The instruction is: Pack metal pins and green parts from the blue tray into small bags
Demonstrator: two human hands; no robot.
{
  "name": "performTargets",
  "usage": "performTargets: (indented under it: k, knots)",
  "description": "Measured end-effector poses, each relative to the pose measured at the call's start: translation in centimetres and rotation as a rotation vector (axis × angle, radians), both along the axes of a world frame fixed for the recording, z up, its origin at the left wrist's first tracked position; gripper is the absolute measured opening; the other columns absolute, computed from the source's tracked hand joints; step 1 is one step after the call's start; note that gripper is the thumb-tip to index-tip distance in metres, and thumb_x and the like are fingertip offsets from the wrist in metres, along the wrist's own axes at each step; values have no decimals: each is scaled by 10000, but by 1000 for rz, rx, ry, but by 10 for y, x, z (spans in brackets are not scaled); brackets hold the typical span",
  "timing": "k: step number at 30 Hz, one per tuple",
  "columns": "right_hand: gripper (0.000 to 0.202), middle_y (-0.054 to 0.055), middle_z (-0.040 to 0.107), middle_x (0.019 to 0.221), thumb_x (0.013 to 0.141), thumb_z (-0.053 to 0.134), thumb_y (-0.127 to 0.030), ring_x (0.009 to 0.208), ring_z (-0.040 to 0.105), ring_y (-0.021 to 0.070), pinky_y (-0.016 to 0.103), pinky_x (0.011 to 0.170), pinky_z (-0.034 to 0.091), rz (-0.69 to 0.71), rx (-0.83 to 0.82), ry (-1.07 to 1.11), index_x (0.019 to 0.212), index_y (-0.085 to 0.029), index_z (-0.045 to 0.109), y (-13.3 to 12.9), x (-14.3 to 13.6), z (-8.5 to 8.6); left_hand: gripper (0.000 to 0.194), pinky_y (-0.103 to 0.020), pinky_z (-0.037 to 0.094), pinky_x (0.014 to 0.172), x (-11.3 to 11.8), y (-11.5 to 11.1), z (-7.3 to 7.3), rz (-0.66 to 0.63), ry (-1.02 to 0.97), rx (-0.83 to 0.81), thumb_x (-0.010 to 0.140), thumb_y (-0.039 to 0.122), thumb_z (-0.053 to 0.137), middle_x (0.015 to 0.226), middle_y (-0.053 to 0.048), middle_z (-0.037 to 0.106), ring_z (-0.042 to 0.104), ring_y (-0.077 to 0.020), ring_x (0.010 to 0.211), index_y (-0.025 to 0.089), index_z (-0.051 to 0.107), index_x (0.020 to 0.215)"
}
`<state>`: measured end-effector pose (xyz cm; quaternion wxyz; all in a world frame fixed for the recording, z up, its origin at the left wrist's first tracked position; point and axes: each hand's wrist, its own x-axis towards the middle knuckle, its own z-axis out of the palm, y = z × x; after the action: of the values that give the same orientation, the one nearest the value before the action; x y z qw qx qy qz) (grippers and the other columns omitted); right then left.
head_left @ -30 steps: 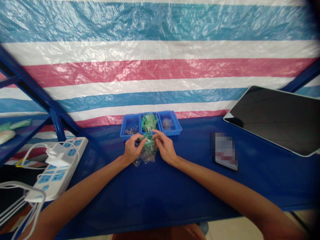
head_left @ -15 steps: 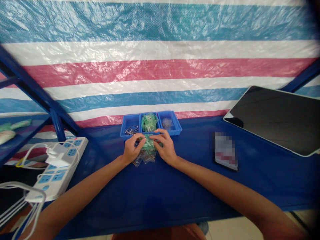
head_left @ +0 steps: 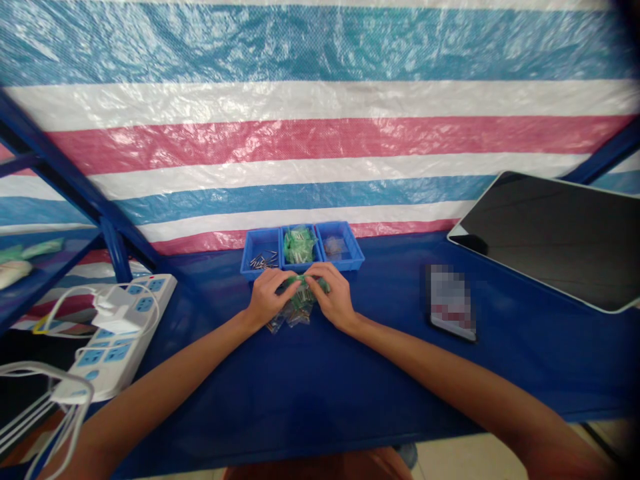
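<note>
A small green-and-clear plastic bag [head_left: 301, 294] is pinched between both hands just in front of the blue bins. My left hand [head_left: 271, 293] is closed on its left edge, thumb and fingers together. On its other side my right hand [head_left: 332, 292] grips the top right edge. Metal pieces seem to show through the plastic. Under and in front of it lie clear small bags [head_left: 299, 317] with brownish metal pieces. Behind stand three joined blue bins: the left bin [head_left: 261, 241] has loose metal pins, the middle bin [head_left: 300, 245] green bags, the right bin [head_left: 353, 250] clear bags.
On the blue table [head_left: 300, 387], a phone [head_left: 453, 303] lies to the right, its screen blurred. A large dark-screened tablet or monitor [head_left: 555, 240] leans at the back right. A white power strip [head_left: 115, 347] with cables lies left. Striped sheeting [head_left: 320, 143] hangs behind.
My fingers have drawn closer together along the top of the green bag, and the thumbs now nearly meet. The bins, phone and power strip have stayed put.
</note>
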<state>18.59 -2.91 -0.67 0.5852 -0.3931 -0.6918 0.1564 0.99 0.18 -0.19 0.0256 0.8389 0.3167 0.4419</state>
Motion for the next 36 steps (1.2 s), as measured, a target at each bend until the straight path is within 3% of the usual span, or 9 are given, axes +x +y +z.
performTargets:
  k: [6,11,16,26,31,36]
  knots:
    - [272,58,613,986,873,568,-288,873,583,173,317,795,481,38,-40,6,1135,-217,581,0,1,-1,131,-251,494,703,-2,-1,-1,57,-106,56,872,260,570,751,-28,672,622,-130,702,158,649,854]
    - [146,51,620,886,879,550,-314,808,573,171,309,758,469,77,-49,-66,913,-191,619,3,0,-3,133,-243,514,740,-5,1,-3,64,-169,9,865,268,577,804,-28,695,653,-130,746,166,662,861]
    - [189,29,577,773,908,492,-318,712,538,152,278,675,441,29,-63,-73,811,-186,587,2,-1,-3,202,-263,525,729,-6,2,-5,44,-123,-16,839,335,603,838,-44,690,651,-150,763,161,646,933]
    - [204,33,603,814,931,448,-306,742,562,152,277,698,451,53,-94,-63,898,-187,610,3,0,-4,281,-283,531,817,-3,0,-8,83,-133,24,841,283,611,1032,-86,685,662,-171,912,158,601,1092]
    - [282,36,619,898,917,471,-280,736,586,142,274,697,490,16,-110,27,1184,-207,526,2,-1,-8,187,-258,537,717,-2,2,-10,88,-167,70,830,314,623,875,-57,696,664,-147,765,158,618,932]
    - [219,44,641,896,928,435,-231,797,608,161,305,754,496,46,-21,2,1035,-219,626,-1,0,-6,100,-234,518,713,-5,-3,-1,-18,-109,-15,857,247,575,781,-30,681,646,-125,708,164,625,884]
